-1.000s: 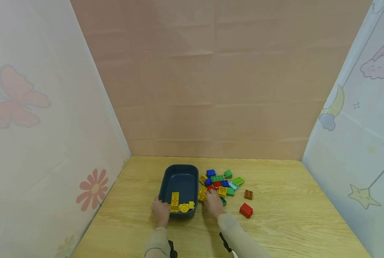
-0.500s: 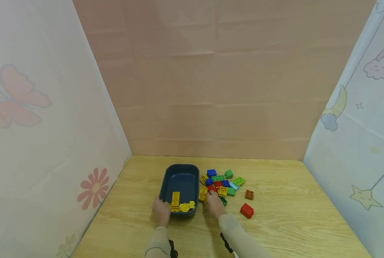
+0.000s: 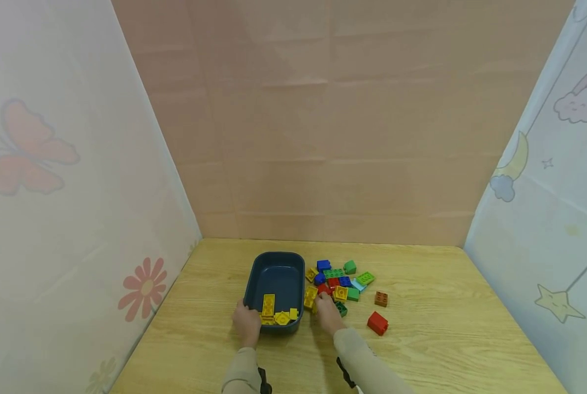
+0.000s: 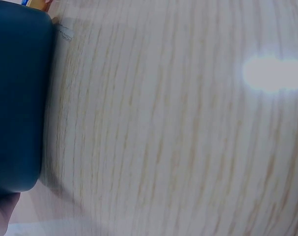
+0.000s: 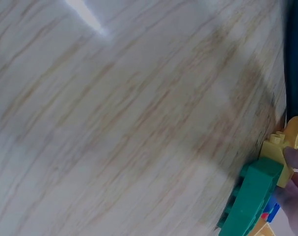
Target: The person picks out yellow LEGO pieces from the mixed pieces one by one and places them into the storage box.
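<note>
The left hand (image 3: 247, 324) grips the front left corner of a dark blue tray (image 3: 299, 273); in the left wrist view part of that hand (image 4: 1, 214) shows at the corner of the tray (image 4: 16, 98). Yellow bricks (image 3: 268, 303) lie in the front half of the tray. Just right of the tray, the right hand (image 3: 329, 314) has its fingertips at a yellow brick (image 3: 310, 296). Seen from the right wrist, its fingers (image 5: 295, 157) pinch a yellow brick (image 5: 272, 150) beside a green brick (image 5: 254, 196).
Several blue, green, red and yellow bricks (image 3: 340, 294) lie in a loose group right of the tray. Farther right are a brown brick (image 3: 381, 298) and a red brick (image 3: 377, 323) on the wooden table (image 3: 446, 328). Printed side walls and a plain back wall surround it.
The right hand's fingertips have shifted slightly among the yellow bricks, and the dark green brick beside them sits slightly differently. The left hand and the tray have stayed in place.
</note>
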Tool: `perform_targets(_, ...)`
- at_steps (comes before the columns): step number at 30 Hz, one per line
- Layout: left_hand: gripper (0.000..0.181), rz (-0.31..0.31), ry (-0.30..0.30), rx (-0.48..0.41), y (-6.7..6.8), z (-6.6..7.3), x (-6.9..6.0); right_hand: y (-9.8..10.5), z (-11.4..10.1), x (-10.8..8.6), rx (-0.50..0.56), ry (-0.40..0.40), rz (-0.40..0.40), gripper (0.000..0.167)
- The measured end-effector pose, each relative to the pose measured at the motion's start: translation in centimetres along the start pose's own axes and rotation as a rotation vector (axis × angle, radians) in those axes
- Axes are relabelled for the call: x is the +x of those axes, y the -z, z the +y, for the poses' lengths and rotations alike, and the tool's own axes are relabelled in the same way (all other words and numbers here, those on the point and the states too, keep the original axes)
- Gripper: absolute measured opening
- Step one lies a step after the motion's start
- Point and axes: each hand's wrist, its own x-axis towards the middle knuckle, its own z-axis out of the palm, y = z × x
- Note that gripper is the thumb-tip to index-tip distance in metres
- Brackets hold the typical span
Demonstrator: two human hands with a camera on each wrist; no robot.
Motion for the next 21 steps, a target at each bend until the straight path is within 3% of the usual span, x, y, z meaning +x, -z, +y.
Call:
perform_targets(6, 0.039, 0.022, -0.034, -0.004, -0.01, -0.11, -0.04, 0.21, -0.04, -0.03, 0.048, -0.001, 0.054, 0.017)
perform_targets(12, 0.038, 0.03, -0.03, -0.01, 0.11, -0.09, -0.01, 0.29, 0.06, -0.13, 0.113, -0.02, 0.067, 0.018)
perform_targets(21, 0.039, 0.029, -0.038, -0.005, 0.09, -0.02, 0.01, 0.24, 0.3, -0.02, 0.106, -0.002, 0.095, 0.019)
